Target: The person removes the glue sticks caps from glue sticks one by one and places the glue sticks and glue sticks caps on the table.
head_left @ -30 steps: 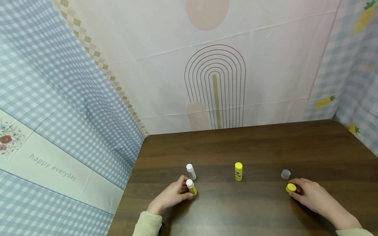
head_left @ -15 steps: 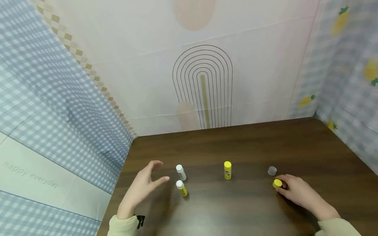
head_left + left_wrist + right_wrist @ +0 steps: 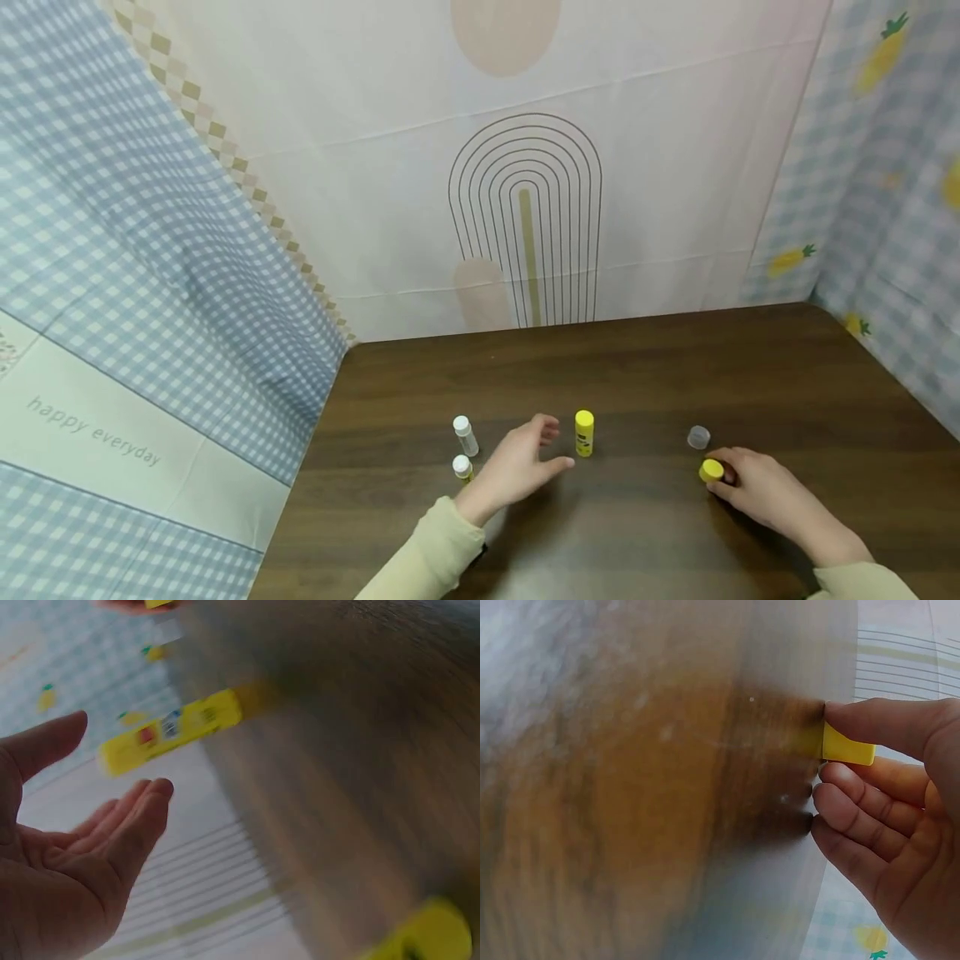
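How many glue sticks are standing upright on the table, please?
3. One fully yellow glue stick stands in the middle, just beyond the left hand. Two white-topped sticks stand at the left: one farther back, one nearer, partly hidden behind that hand.

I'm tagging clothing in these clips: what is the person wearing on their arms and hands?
Both hands are bare: no gloves or rings show on the left hand or the right hand. Each arm wears a pale yellow-green long sleeve ending at the wrist. A small dark strap or band peeks out under the left cuff.
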Action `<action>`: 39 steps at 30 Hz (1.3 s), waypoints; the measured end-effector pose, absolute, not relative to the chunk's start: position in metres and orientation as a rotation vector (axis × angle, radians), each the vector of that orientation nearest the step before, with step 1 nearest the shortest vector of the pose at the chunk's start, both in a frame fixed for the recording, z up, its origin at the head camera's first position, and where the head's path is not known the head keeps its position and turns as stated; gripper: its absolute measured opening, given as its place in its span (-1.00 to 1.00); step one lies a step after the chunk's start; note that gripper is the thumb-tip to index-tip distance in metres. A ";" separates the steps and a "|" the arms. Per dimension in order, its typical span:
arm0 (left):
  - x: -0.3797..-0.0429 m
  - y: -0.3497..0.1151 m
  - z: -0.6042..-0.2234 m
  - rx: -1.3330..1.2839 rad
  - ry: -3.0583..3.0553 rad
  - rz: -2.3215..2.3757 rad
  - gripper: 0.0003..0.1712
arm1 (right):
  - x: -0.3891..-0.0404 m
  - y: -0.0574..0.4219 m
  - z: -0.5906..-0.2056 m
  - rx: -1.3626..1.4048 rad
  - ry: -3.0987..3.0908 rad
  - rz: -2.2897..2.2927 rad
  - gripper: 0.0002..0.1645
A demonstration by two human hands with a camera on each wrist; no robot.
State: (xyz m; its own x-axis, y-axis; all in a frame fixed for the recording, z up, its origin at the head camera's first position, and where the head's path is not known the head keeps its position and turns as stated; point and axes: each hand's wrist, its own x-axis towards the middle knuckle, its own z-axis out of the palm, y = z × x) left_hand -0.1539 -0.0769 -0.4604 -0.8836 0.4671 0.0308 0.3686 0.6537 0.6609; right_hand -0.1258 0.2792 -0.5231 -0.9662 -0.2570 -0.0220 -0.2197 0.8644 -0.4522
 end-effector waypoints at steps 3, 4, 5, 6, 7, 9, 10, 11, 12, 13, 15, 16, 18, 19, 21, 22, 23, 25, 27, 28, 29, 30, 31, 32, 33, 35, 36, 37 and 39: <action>-0.165 -0.058 -0.472 0.626 2.677 1.011 -0.34 | -0.124 0.282 -0.523 -0.376 2.965 -0.710 -0.59; -0.168 -0.053 -0.475 0.609 2.658 1.008 -0.34 | -0.123 0.283 -0.523 -0.380 2.969 -0.715 -0.60; -0.170 -0.048 -0.478 0.590 2.644 1.003 -0.34 | -0.123 0.283 -0.524 -0.386 2.968 -0.723 -0.61; -0.172 -0.044 -0.481 0.573 2.633 0.997 -0.35 | -0.122 0.282 -0.524 -0.392 2.970 -0.730 -0.62; -0.174 -0.041 -0.485 0.562 2.623 1.001 -0.36 | -0.122 0.282 -0.525 -0.398 2.970 -0.737 -0.62; -0.176 -0.036 -0.490 0.538 2.608 1.033 -0.40 | -0.121 0.282 -0.526 -0.401 2.971 -0.746 -0.64; -0.177 -0.034 -0.493 0.528 2.610 1.049 -0.42 | -0.121 0.281 -0.526 -0.400 2.970 -0.753 -0.65; -0.178 -0.034 -0.495 0.521 2.613 1.064 -0.44 | -0.121 0.280 -0.526 -0.397 2.968 -0.758 -0.65; -0.178 -0.033 -0.497 0.523 2.618 1.078 -0.47 | -0.120 0.279 -0.527 -0.392 2.969 -0.760 -0.65; -0.178 -0.032 -0.498 0.528 2.625 1.086 -0.50 | -0.120 0.278 -0.527 -0.387 2.968 -0.763 -0.65; -0.178 -0.032 -0.500 0.552 2.644 1.091 -0.57 | -0.119 0.278 -0.526 -0.380 2.970 -0.764 -0.65; -0.178 -0.031 -0.501 0.570 2.661 1.083 -0.62 | -0.119 0.278 -0.526 -0.380 2.972 -0.765 -0.65; -0.178 -0.032 -0.503 0.611 2.690 1.063 -0.70 | -0.120 0.279 -0.526 -0.382 2.975 -0.763 -0.64; -0.178 -0.032 -0.504 0.629 2.701 1.057 -0.73 | -0.120 0.279 -0.525 -0.382 2.976 -0.764 -0.64; -0.178 -0.032 -0.506 0.662 2.716 1.052 -0.77 | -0.120 0.280 -0.525 -0.384 2.981 -0.762 -0.64; -0.179 -0.032 -0.506 0.674 2.722 1.050 -0.78 | -0.120 0.280 -0.526 -0.386 2.981 -0.763 -0.64; -0.179 -0.033 -0.507 0.689 2.728 1.051 -0.79 | -0.120 0.280 -0.526 -0.388 2.981 -0.765 -0.63; -0.179 -0.033 -0.507 0.710 2.731 1.056 -0.79 | -0.120 0.280 -0.526 -0.392 2.982 -0.770 -0.64; -0.179 -0.034 -0.507 0.722 2.736 1.049 -0.79 | -0.120 0.280 -0.525 -0.392 2.984 -0.776 -0.64; -0.179 -0.034 -0.506 0.729 2.739 1.041 -0.79 | -0.120 0.280 -0.525 -0.398 2.985 -0.780 -0.63; -0.179 -0.034 -0.507 0.742 2.738 1.032 -0.79 | -0.120 0.280 -0.525 -0.395 2.987 -0.781 -0.63; -0.179 -0.035 -0.507 0.744 2.734 1.020 -0.78 | -0.119 0.280 -0.525 -0.393 2.986 -0.783 -0.63; -0.179 -0.035 -0.507 0.753 2.731 1.007 -0.77 | -0.119 0.280 -0.526 -0.388 2.985 -0.785 -0.62; -0.179 -0.036 -0.506 0.755 2.726 0.990 -0.76 | -0.118 0.280 -0.526 -0.388 2.985 -0.784 -0.61; -0.179 -0.037 -0.506 0.761 2.722 0.973 -0.75 | -0.118 0.280 -0.526 -0.386 2.983 -0.787 -0.61; -0.178 -0.039 -0.504 0.777 2.720 0.934 -0.75 | -0.117 0.281 -0.527 -0.387 2.983 -0.785 -0.60; -0.178 -0.041 -0.503 0.785 2.722 0.914 -0.76 | -0.117 0.281 -0.528 -0.391 2.984 -0.785 -0.60; -0.178 -0.043 -0.501 0.797 2.727 0.895 -0.76 | -0.116 0.281 -0.528 -0.389 2.988 -0.783 -0.59; -0.178 -0.046 -0.496 0.827 2.747 0.857 -0.78 | -0.117 0.282 -0.528 -0.389 2.991 -0.783 -0.59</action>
State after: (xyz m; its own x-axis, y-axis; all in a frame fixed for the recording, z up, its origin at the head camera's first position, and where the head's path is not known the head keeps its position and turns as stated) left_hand -0.1779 -0.0463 -0.4964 -0.8374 0.5461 0.0228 0.4621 0.6852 0.5630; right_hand -0.1167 0.2818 -0.5279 -0.9686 -0.2457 0.0383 -0.2330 0.8428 -0.4852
